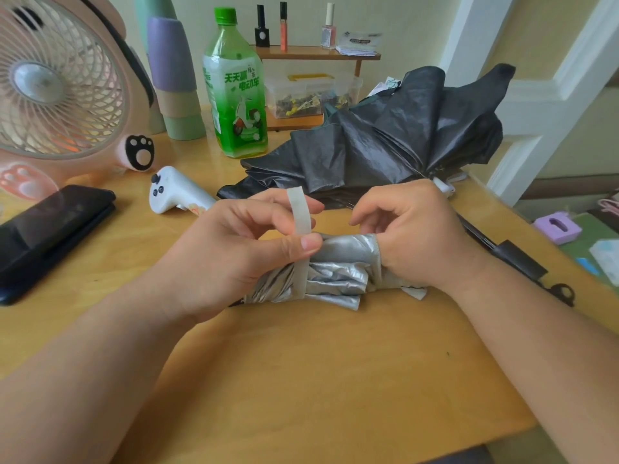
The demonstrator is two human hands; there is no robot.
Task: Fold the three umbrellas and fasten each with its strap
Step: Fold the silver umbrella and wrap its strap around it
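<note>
- The silver umbrella (335, 272) lies folded on the bench (301, 363), in front of the person, with its long axis from left to right across the view.
- The left hand (234, 249) is closed on the pale strap (299, 212): thumb and fingers pinch it where it rises from the bundle, and the free end stands up and away from the person.
- The strap already comes up over the near side of the bundle, at a right angle to the long axis.
- The right hand (412, 236) is closed around the right end of the silver umbrella and presses the folds together; its fingertips are curled and touch nothing else.
- In my judgement the next move depends on this: the strap end must go over the top and down on the far side, so the left hand, which is nearer, should lead.
- The black umbrella (385, 142) lies loose behind, still unfolded. I can see only 2 umbrellas clearly.
</note>
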